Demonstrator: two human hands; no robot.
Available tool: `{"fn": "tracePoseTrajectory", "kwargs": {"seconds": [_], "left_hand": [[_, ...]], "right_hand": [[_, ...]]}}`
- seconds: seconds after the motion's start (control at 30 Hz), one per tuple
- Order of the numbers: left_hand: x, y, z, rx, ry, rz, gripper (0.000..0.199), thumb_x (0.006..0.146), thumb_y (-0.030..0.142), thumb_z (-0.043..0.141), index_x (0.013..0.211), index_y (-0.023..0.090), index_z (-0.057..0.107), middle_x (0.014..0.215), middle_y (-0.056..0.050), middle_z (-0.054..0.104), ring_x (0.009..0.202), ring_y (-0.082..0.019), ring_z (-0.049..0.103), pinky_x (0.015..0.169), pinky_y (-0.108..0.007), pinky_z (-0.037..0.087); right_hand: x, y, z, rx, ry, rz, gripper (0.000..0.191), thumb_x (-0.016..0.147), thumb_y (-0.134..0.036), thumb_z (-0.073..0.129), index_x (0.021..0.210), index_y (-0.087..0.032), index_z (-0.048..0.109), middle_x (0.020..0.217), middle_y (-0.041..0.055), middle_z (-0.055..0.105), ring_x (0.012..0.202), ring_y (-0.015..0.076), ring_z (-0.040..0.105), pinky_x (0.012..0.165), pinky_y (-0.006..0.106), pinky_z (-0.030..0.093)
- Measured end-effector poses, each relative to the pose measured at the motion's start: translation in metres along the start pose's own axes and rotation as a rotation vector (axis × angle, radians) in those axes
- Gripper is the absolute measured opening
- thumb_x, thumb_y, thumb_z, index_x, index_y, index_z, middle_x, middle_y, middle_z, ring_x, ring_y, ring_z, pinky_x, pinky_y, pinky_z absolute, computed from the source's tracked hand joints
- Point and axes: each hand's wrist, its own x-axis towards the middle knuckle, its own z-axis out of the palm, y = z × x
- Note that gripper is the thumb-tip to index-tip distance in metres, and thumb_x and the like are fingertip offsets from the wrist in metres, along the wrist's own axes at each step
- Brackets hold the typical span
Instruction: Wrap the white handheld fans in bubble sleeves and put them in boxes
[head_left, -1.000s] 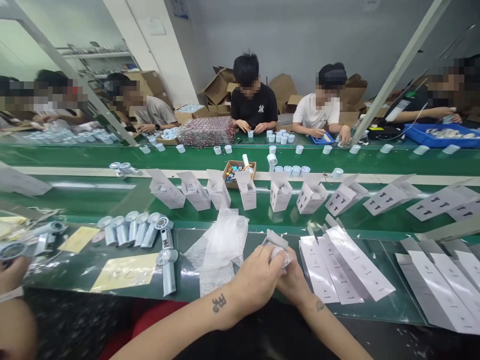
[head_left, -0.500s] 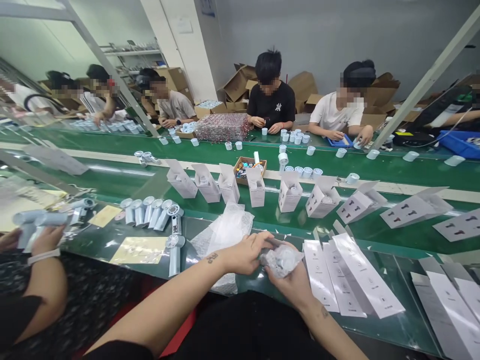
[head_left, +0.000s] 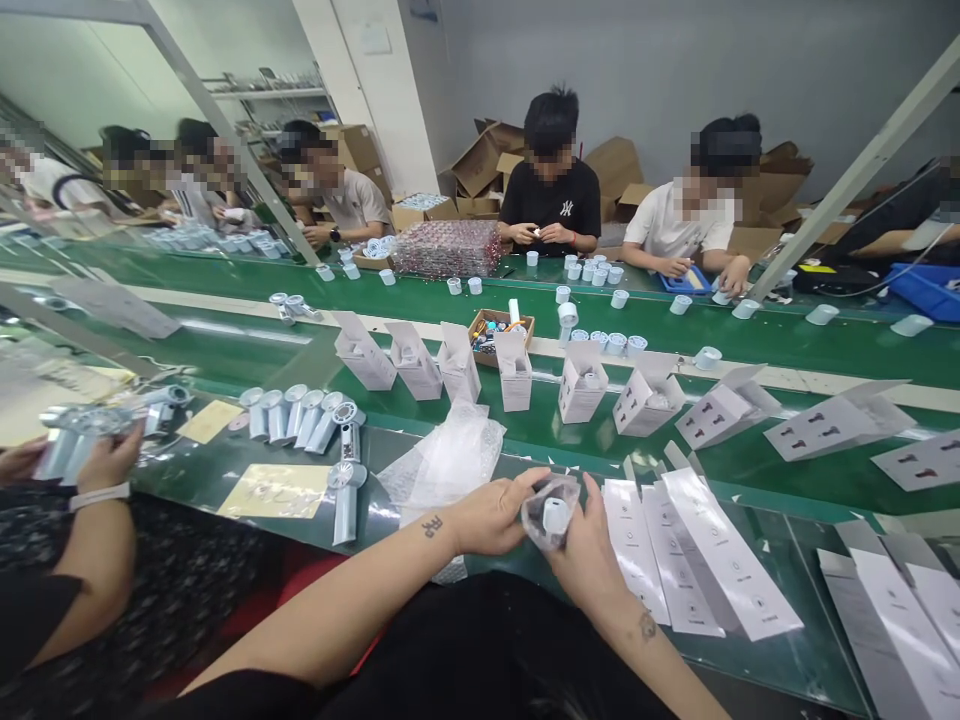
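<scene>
Both of my hands grip a clear bubble-wrap bag (head_left: 534, 512) in front of my body. Inside it sits a light-blue plastic device (head_left: 556, 517), its rounded end facing up towards me. My left hand (head_left: 495, 512) closes on the bag's left side, and my right hand (head_left: 592, 548) wraps its right side. Flat bubble-wrap bags (head_left: 457, 455) lie just left of my hands. Right of my right hand, white printed cartons (head_left: 724, 545) lean over one another. Further left, several light-blue devices with round heads (head_left: 304, 415) rest on the bench.
Open white boxes (head_left: 581, 385) stand in a row on the green conveyor (head_left: 300, 365). Behind them is a small cardboard tray (head_left: 480, 325) of parts. At left, a co-worker's hand (head_left: 112, 455) holds similar devices. Co-workers sit opposite among white cups (head_left: 592, 272).
The bag has turned in my hands, so the device's rounded end now shows. My right fingers have moved up along its side. The co-worker at left has shifted the held devices.
</scene>
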Motion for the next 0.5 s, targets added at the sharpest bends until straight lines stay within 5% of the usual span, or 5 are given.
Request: {"fn": "tracePoseTrajectory", "kwargs": {"seconds": [0.1,0.2,0.37,0.43,0.5], "left_hand": [[0.0,0.021,-0.002,0.121,0.039,-0.085,0.08,0.083,0.05,0.062,0.146,0.024,0.021,0.126,-0.012,0.057,0.114,-0.029,0.053,0.096,-0.043,0.045],[0.005,0.035,0.015,0.401,-0.097,-0.073,0.06,0.08,0.056,0.065,0.128,0.023,0.05,0.124,-0.012,0.057,0.114,-0.034,0.048,0.089,-0.048,0.045],[0.016,0.027,0.036,0.516,-0.166,-0.16,0.015,0.087,0.026,0.056,0.097,0.018,0.064,0.112,-0.012,0.058,0.099,-0.027,0.055,0.066,-0.035,0.05],[-0.001,0.02,0.01,0.381,-0.054,-0.309,0.01,0.086,0.024,0.056,0.085,0.019,0.064,0.103,-0.009,0.059,0.088,-0.022,0.056,0.061,-0.029,0.05],[-0.036,0.014,-0.039,0.224,0.147,-0.457,0.012,0.085,0.023,0.057,0.075,0.019,0.061,0.1,-0.006,0.057,0.083,-0.017,0.056,0.067,-0.026,0.052]], "right_hand": [[0.01,0.0,-0.021,-0.006,-0.303,0.1,0.091,0.062,-0.028,0.079,0.143,-0.022,0.04,0.159,0.018,0.015,0.14,0.0423,0.031,0.109,0.055,0.038],[0.016,0.009,-0.03,0.039,-0.363,0.036,0.09,0.063,-0.023,0.072,0.146,-0.024,0.035,0.158,0.0124,0.024,0.137,0.0347,0.039,0.108,0.049,0.042],[0.01,0.027,-0.034,0.245,-0.083,-0.008,0.049,0.073,-0.032,0.062,0.121,-0.024,0.058,0.128,0.0131,0.058,0.115,0.0332,0.059,0.086,0.047,0.056],[0.004,0.027,-0.029,0.266,0.189,0.097,0.038,0.073,-0.041,0.07,0.106,-0.025,0.063,0.11,0.0139,0.064,0.091,0.0319,0.066,0.065,0.042,0.058],[0.0,0.017,-0.007,0.26,0.381,0.073,0.021,0.076,-0.042,0.071,0.086,-0.025,0.065,0.09,0.0125,0.065,0.074,0.028,0.064,0.058,0.039,0.056]]}}
